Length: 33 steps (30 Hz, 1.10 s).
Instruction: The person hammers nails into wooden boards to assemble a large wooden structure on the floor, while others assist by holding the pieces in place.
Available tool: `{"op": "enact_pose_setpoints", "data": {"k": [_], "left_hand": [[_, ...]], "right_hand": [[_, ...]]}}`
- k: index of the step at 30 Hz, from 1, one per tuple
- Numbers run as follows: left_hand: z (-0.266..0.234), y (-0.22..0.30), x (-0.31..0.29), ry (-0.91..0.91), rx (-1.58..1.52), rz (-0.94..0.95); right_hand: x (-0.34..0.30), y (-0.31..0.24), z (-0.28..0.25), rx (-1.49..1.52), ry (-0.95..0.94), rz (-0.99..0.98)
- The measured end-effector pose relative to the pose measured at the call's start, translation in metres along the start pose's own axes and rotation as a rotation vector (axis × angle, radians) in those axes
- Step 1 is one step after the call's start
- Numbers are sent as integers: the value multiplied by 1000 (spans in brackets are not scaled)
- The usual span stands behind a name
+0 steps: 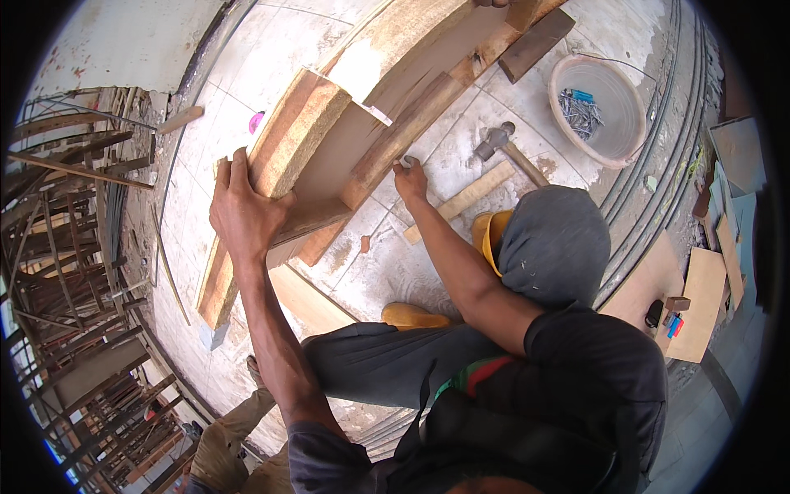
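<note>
A long wooden formwork box (317,177), made of boards and battens around a grey-brown panel, lies slantwise across the tiles. My left hand (247,206) grips the thick wooden plank (300,132) on its near left side, with the thumb over the inner edge and the fingers along the outer one. My right hand (410,181) is beside the lower batten (403,136) of the box, fingers curled in. Whether anything small is between those fingers is hidden. A claw hammer (527,163) rests to the right of this hand, next to a loose wooden strip (465,200).
A pale bucket (559,115) holding nails (579,114) stands at the far right, beside long rods (658,156). Stacked timber (74,247) fills the left. Another person's hand (492,2) shows at the top edge; a person's trousered leg (239,436) is at lower left. Plywood (699,288) lies right.
</note>
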<state>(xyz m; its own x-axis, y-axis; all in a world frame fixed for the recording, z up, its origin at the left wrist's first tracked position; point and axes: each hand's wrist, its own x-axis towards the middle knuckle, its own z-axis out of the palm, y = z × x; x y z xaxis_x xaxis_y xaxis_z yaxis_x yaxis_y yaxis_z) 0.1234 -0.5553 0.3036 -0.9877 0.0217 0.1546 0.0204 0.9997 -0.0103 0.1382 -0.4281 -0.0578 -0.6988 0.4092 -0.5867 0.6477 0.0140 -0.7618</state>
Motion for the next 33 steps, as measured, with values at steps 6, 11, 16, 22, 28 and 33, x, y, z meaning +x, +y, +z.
{"op": "enact_pose_setpoints", "data": {"k": [6,11,16,22,28,33], "left_hand": [[7,13,14,75,-79,111],[0,4,6,29,-78,55],[2,-2,-11,46,-54,44],[3,8,-23,148,-31,177],[7,10,-14,78,-37,142],[0,2,-11,30,-19,159]], "right_hand": [[61,44,8,241,2,-118],[52,25,26,317,-2,32],[55,21,19,75,-90,-27],[63,32,22,0,16,-165],[75,51,33,97,67,-183],[50,49,47,47,76,-234]]}}
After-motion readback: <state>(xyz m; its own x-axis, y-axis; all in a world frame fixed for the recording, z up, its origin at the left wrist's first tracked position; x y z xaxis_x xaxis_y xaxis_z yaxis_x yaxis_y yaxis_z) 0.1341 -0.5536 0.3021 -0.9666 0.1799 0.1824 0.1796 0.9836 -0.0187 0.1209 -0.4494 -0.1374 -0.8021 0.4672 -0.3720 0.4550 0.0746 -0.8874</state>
